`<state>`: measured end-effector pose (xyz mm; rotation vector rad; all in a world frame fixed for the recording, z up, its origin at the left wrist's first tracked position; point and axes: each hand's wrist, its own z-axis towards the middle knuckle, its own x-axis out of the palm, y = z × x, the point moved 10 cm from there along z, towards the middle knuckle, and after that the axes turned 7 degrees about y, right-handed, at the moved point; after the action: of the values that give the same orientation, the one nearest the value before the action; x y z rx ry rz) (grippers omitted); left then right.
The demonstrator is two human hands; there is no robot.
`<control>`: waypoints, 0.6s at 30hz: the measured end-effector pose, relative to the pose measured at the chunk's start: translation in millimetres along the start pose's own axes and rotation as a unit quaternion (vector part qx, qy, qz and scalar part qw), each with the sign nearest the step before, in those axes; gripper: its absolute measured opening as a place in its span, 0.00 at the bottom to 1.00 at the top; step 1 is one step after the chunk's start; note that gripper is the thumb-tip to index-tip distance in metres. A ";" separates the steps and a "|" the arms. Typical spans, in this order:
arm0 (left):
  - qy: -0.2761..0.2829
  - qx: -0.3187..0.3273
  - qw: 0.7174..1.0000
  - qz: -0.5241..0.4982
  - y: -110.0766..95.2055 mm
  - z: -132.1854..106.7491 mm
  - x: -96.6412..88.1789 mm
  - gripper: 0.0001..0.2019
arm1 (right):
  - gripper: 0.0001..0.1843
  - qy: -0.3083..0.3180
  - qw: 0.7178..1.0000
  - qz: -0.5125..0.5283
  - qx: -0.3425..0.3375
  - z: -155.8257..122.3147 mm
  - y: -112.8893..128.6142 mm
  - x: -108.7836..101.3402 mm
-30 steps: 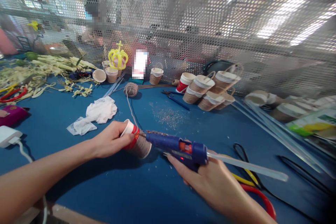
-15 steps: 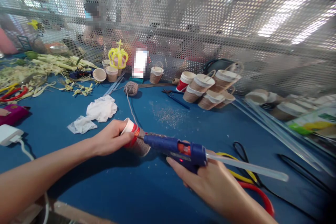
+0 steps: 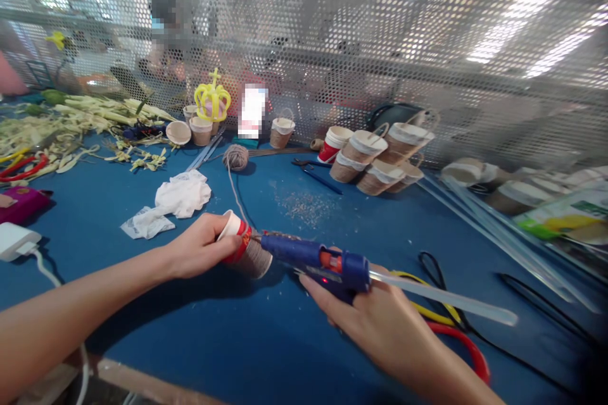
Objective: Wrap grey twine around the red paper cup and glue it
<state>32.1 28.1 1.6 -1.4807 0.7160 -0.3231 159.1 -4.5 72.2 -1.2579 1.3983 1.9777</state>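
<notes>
My left hand (image 3: 202, 247) grips a red paper cup (image 3: 247, 253) lying on its side, its lower part wound with brown twine. A strand of twine runs from the cup back to a twine ball (image 3: 236, 157). My right hand (image 3: 375, 319) holds a blue glue gun (image 3: 323, 262) with a clear glue stick (image 3: 441, 300) sticking out of its back. The gun's nozzle touches the cup where the red band meets the twine.
On the blue table (image 3: 266, 342): twine-wrapped cups (image 3: 380, 161) in a pile, a yellow crown (image 3: 213, 101), crumpled white plastic (image 3: 178, 196), straw strips (image 3: 57, 133), scissors (image 3: 446, 329), glue sticks (image 3: 498, 228), a white charger (image 3: 14, 240). A perforated metal screen (image 3: 380, 31) stands behind, a person beyond it.
The view and both hands shift slightly; the glue gun's nozzle stays at the cup's twine edge. Otherwise nothing has moved.
</notes>
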 end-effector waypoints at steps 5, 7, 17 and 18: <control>0.001 0.005 1.000 -0.004 -1.7 0.8 -0.4 0.13 | 0.08 0.024 0.999 -0.001 0.026 -6.4 -13.8 14.5; 0.016 0.003 0.999 -0.041 -1.5 1.6 3.2 0.14 | 0.08 0.034 0.999 0.006 0.034 -10.5 -20.3 21.9; 0.016 -0.012 0.992 -0.121 -1.2 4.6 7.5 0.12 | 0.08 0.048 0.999 -0.008 -0.014 -17.0 -13.5 32.4; 0.008 -0.014 0.993 -0.116 -0.9 4.6 5.8 0.12 | 0.08 0.048 0.999 -0.010 -0.024 -17.0 -11.3 32.4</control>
<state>39.5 28.1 0.8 -1.5925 0.5630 -0.5059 158.3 -20.3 37.3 -1.3997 1.3845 1.9707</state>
